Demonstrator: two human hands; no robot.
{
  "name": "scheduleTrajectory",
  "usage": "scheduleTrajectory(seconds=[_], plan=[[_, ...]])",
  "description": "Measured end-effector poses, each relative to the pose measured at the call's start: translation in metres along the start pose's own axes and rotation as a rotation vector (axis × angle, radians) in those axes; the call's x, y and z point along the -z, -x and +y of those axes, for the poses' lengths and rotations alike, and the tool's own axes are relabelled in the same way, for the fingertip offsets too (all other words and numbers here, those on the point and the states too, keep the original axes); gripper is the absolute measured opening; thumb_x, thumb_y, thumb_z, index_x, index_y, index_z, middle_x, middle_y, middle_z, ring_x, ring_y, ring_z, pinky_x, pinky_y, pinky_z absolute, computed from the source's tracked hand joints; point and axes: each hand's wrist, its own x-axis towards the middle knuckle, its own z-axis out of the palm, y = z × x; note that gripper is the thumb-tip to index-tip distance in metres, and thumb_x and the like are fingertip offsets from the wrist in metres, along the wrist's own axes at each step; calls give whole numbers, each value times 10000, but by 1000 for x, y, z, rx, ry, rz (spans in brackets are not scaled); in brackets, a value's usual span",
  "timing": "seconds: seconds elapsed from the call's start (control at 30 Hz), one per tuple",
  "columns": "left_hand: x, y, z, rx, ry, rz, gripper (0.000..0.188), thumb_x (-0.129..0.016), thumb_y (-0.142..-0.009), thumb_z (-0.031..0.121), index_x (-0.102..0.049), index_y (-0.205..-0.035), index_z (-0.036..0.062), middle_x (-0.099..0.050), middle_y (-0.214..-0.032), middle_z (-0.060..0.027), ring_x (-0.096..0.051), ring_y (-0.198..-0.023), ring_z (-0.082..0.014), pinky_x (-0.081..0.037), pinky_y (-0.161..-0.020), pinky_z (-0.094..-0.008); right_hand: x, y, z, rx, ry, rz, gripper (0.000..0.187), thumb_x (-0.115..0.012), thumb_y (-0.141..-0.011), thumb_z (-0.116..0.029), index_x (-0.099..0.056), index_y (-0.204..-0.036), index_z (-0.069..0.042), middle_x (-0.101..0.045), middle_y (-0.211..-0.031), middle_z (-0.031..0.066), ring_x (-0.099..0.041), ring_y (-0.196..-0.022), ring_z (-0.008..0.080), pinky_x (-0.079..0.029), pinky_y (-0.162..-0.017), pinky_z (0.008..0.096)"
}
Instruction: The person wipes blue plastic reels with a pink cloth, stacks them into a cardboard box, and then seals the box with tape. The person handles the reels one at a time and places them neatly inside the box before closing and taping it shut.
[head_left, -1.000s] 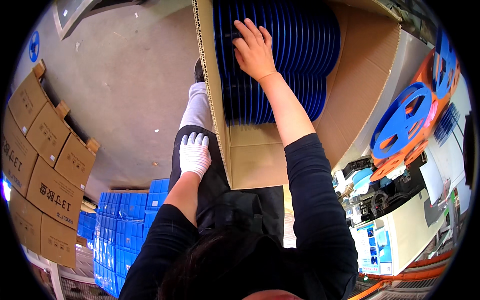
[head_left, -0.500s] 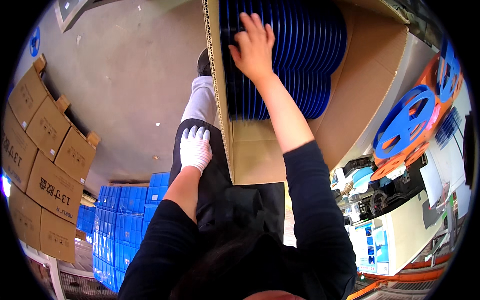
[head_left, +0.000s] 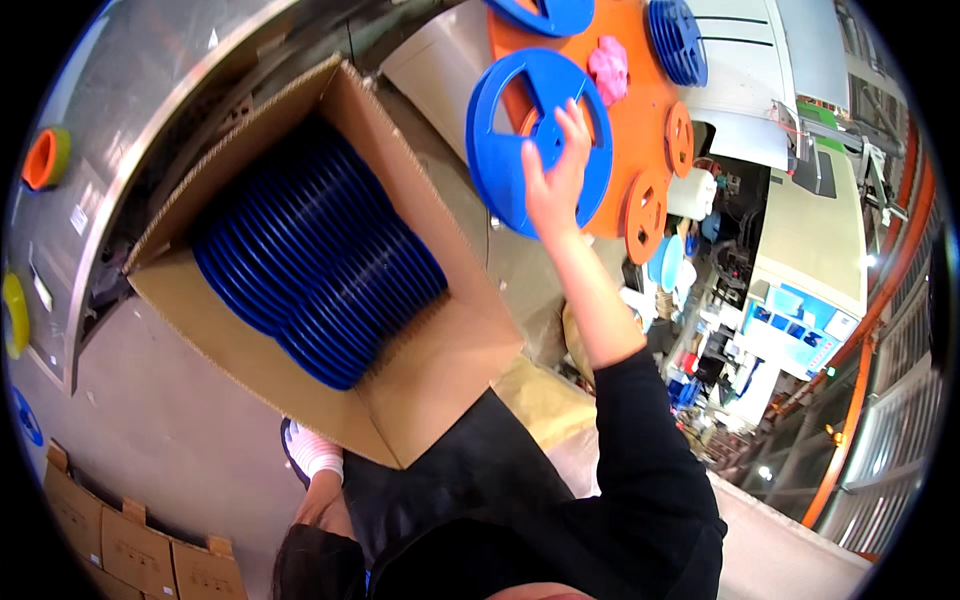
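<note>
My right hand (head_left: 558,175) is bare and reaches out over a large blue plastic reel (head_left: 490,145), its thumb and fingers spread near the hub. Whether the fingertips touch the reel I cannot tell. My left hand (head_left: 316,452), in a white glove, lies low beside the carton with its fingers stretched out against something dark, partly hidden by the carton's edge. In front of me stands an open cardboard carton (head_left: 445,385), holding several dark blue reels (head_left: 320,260) on edge in a tight row.
The blue reel lies on an orange surface (head_left: 632,135) with orange discs (head_left: 646,217) and a crumpled pink cloth-like thing (head_left: 609,70). More blue reels (head_left: 676,42) stand beyond it. Closed cartons (head_left: 138,553) are at lower left. A grey metal-edged table (head_left: 100,150) holds an orange-and-yellow ring (head_left: 46,158).
My right hand has left the reels in the carton and moved right to the reel on the orange surface. The view has turned right; my left hand now shows lower, beside the carton.
</note>
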Motion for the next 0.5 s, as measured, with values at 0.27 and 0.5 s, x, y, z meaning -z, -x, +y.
scheduleTrajectory(seconds=[0.27, 0.5], plan=[[1, -10, 0, 212, 306, -102, 350, -418, -966, 213, -576, -1229, 44, -617, -1240, -107, -535, -1167, -279, -396, -1004, -365, -129, -175, 94, 82, 413, -43, 581, -670, -833, -219, -469, -1354, -61, -482, -1387, 189, -438, -1304, 364, -389, -1042, 474], [-21, 2, -2, 517, 1229, 115, 252, -492, -959, 175, -607, -1117, 17, -667, -1061, -90, -617, -947, -214, -486, -825, -336, -72, -213, 75, 65, 231, -108, 395, -628, -878, -294, -572, -1177, -42, -595, -1153, 219, -598, -986, 400, -497, -876, 454]])
